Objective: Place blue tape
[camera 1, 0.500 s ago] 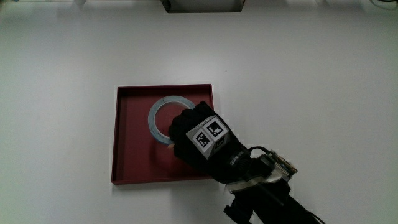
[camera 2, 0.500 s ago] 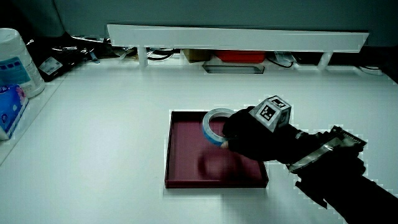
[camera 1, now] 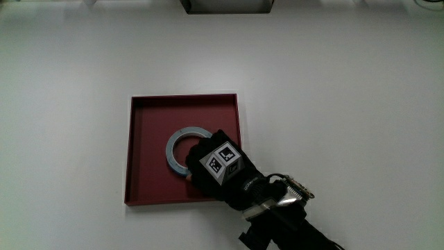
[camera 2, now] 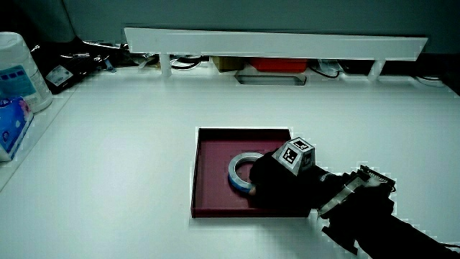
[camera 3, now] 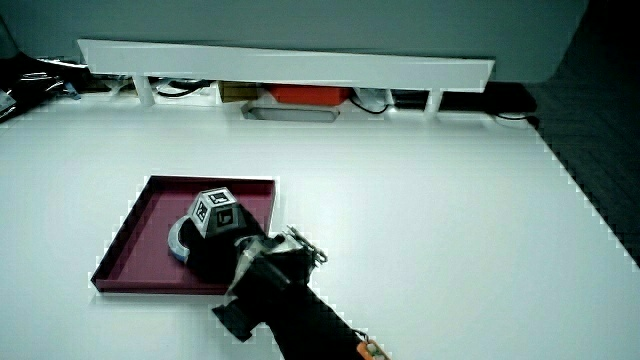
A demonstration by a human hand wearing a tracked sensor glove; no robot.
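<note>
White table [camera 1: 347, 104], red tray [camera 1: 146, 139], maybe low partition [camera 2: 273, 43]

Main view: the hand [camera 1: 218, 163] covers the part of the tape [camera 1: 177, 142] nearest the person and one corner of the tray [camera 1: 146, 118]. The forearm [camera 1: 291, 229] is cut off at the picture's edge. In a side view, only a sliver of tape [camera 3: 179, 240] shows beside the cube [camera 3: 217, 212]. Items under the partition [camera 2: 273, 43] are too small to identify. A container [camera 2: 16, 68] at the table's edge is cut off.
</note>
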